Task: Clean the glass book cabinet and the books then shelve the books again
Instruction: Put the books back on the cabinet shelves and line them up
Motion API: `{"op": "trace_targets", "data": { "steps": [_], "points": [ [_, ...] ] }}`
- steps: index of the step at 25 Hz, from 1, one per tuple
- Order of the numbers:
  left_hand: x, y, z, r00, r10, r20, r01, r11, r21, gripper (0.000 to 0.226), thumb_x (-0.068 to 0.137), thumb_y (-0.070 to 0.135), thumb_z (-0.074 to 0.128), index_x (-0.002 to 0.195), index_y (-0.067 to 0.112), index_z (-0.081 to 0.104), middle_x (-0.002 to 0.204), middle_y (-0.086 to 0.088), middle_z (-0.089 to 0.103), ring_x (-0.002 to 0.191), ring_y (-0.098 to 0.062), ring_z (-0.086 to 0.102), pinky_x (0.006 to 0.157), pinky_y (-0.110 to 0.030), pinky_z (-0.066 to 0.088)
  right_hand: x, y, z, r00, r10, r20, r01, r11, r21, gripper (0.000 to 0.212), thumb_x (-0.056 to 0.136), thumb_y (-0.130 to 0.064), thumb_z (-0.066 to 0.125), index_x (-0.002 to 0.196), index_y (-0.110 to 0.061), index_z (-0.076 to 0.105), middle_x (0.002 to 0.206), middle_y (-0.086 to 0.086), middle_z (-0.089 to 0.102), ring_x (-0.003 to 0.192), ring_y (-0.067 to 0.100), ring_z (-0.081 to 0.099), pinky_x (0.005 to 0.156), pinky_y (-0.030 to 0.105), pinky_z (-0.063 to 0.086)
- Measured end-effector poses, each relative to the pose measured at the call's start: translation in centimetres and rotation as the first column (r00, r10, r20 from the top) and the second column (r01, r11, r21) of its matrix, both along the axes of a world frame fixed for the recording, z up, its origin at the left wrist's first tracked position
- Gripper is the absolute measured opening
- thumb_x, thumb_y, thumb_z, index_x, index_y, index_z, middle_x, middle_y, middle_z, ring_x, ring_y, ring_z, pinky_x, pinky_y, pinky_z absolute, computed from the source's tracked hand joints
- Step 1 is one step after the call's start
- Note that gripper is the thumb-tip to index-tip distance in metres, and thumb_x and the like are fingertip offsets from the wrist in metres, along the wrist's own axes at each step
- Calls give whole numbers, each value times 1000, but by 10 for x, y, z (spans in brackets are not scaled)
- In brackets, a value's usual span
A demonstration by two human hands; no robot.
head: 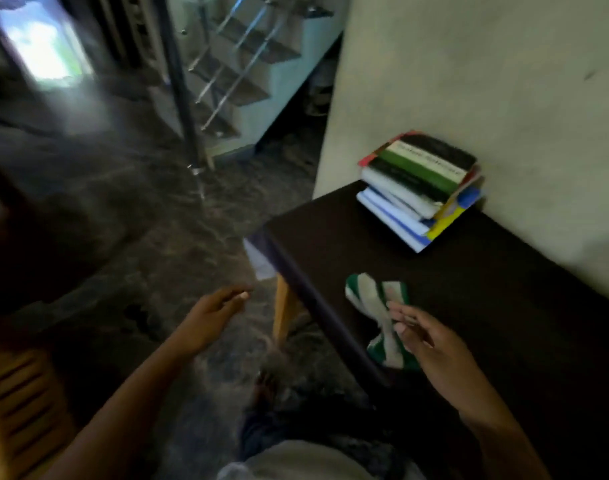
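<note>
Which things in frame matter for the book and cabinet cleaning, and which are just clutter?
Job: stack of books and green-and-white striped cloth on the dark table; right hand over the cloth.
Just there: staircase; metal railing post; slatted wooden panel; left hand, empty.

**Blurred look down at a work corner**

I see a stack of books point(421, 188) at the far end of the dark table point(504, 323), against the pale wall point(504, 81). A green-and-white cloth point(372, 306) lies near the front edge. My right hand point(431, 344) hangs over it, fingers loose; I cannot tell if they touch. My left hand point(209, 313) is off the table above the floor, loosely curled, holding nothing. A staircase point(240, 64) stands beyond
</note>
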State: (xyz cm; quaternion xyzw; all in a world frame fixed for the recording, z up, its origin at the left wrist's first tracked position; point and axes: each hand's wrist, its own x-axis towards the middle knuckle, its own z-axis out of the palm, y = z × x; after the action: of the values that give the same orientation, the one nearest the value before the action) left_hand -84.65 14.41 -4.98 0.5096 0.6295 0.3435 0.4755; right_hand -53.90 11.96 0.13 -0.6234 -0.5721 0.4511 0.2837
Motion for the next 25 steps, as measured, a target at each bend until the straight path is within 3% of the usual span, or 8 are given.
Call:
{"op": "trace_targets", "data": {
  "steps": [3,6,10,13,16,18,20,25],
  "points": [
    [20,109,20,990,-121,75,118,992,43,21,96,9,47,106,24,58,96,16,63,79,11,59,68,0,42,-19,80,16,992,-126,-21,128,990,65,27,93,-7,51,115,-22,58,111,-8,62,92,-15,56,77,-1,39],
    [27,182,25,965,-219,144,215,976,46,23,94,3,47,105,17,61,84,22,69,75,16,59,73,-4,45,-41,163,32,981,-164,102,144,973,177,27,94,-12,52,118,-21,58,114,-9,60,102,-4,56,80,-1,38],
    [24,276,16,947,-273,166,285,957,-48,19,96,12,48,101,21,64,92,15,67,87,0,62,87,-26,48,-59,274,37,818,-484,313,339,843,418,36,94,-24,53,128,-12,52,131,5,53,124,20,46,104,29,33],
    [44,346,12,907,-406,110,409,913,0,24,96,10,46,118,10,57,100,1,62,92,-12,59,94,-33,45,-61,339,18,698,-552,457,475,833,282,54,95,-35,48,143,-16,32,150,10,30,139,25,24,113,36,19],
    [75,405,14,797,-578,175,589,808,-15,25,98,10,42,122,13,50,105,-3,58,94,-11,56,78,-10,46,-73,373,-9,530,-528,664,552,809,202,67,96,-49,38,149,-16,14,157,14,7,145,28,4,116,43,5],
    [93,440,9,752,-630,194,648,760,-43,19,99,15,43,112,25,52,107,-1,57,107,-20,56,91,-21,46,-85,387,-17,405,-502,764,590,782,201,69,96,-49,33,150,-15,5,156,17,-2,145,32,-3,116,45,-1],
    [114,459,9,728,-635,258,672,736,-81,19,98,20,45,113,28,54,117,0,56,118,-24,51,102,-35,40,-90,394,-18,378,-480,792,620,767,169,68,98,-42,33,150,-17,-3,156,16,-9,144,30,-8,115,42,-5],
    [158,479,14,672,-666,324,720,690,-74,43,96,27,49,138,18,42,133,1,50,121,-18,48,89,-23,35,-106,395,-13,271,-459,846,815,577,52,75,97,-51,28,147,-15,-15,150,24,-19,141,39,-12,113,44,-7]
  ]
}}
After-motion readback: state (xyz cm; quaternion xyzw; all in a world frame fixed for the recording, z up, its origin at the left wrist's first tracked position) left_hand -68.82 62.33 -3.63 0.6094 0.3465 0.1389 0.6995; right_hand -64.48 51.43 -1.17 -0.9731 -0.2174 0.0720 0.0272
